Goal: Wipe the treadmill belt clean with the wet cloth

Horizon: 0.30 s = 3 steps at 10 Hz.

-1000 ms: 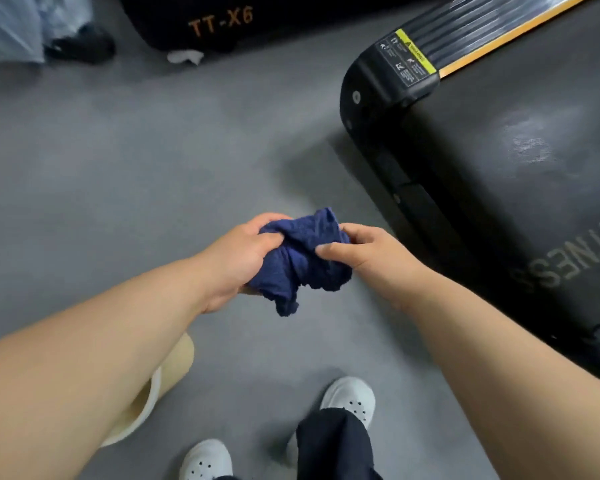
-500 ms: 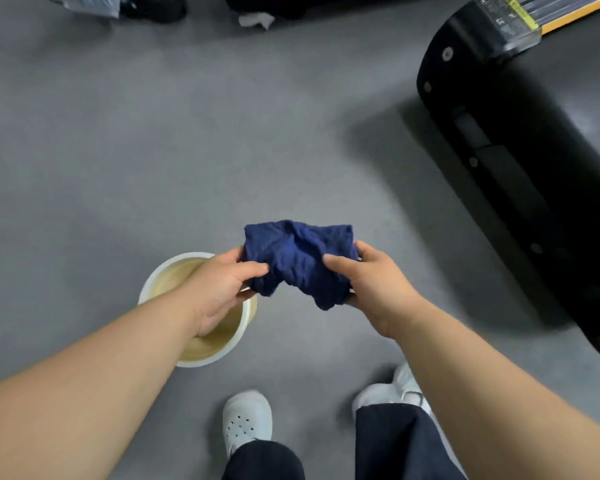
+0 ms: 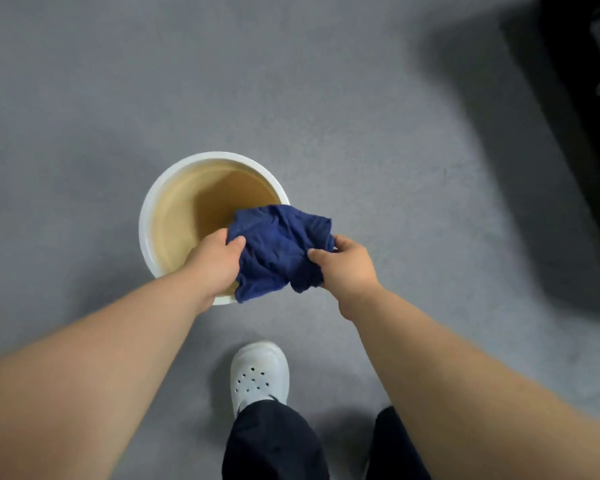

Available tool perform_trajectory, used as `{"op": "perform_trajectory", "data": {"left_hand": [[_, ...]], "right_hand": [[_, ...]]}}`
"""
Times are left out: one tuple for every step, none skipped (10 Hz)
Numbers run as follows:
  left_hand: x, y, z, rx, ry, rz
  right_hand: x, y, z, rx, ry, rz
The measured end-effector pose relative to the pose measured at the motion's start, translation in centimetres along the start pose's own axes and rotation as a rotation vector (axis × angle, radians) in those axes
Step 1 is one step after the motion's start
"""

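A crumpled dark blue cloth (image 3: 279,249) hangs between both hands, over the near right rim of a white bowl (image 3: 146,216) on the floor. My left hand (image 3: 215,263) grips the cloth's left side, above the bowl. My right hand (image 3: 349,266) pinches its right side. The bowl holds brownish water. Only a black corner of the treadmill (image 3: 589,64) shows at the top right; its belt is out of view.
Grey floor (image 3: 291,81) spreads all around the bowl. A white perforated clog (image 3: 258,374) and dark trouser legs are at the bottom centre. The treadmill casts a dark shadow on the floor at the right.
The view has swung left and down, away from the treadmill. The bowl has come fully into view, and both hands now hold the cloth over its rim.
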<state>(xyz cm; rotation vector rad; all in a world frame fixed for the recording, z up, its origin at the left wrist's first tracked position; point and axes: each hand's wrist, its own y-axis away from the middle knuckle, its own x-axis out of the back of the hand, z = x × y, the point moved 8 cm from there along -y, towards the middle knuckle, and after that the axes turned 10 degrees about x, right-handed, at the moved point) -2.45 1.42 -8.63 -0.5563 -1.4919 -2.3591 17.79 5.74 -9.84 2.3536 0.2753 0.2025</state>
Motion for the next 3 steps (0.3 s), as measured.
{"op": "perform_trajectory", "data": {"left_hand": [[-0.21,-1.68,-0.36,0.008,-0.032,0.046],[-0.64,-2.55,-0.33,0.015,-0.168,0.095],[-0.46,-2.38,0.09,0.076,-0.202,0.159]], "right_hand": [[-0.98,-1.22,1.37,0.0,0.037,-0.015],[-1.32,-1.74,2.07,-0.019,0.052,0.015],[-1.13,-1.24,1.92,-0.054,0.081,0.038]]}}
